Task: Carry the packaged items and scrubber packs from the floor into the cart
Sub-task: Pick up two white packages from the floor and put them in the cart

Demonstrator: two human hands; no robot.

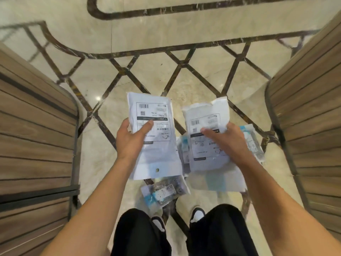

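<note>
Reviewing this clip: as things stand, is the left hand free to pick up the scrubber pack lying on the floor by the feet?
Probably not yet. The left hand already grips a white package, so its fingers are occupied. The scrubber pack lies uncovered on the floor below it, otherwise unobstructed.

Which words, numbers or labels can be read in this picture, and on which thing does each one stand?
No text is legible.
White packet in left hand: printed label with barcode, upside down, too small to read.
White packet in right hand: similar label, blurred.
Scrubber pack on the floor: small code mark, unreadable.
</note>
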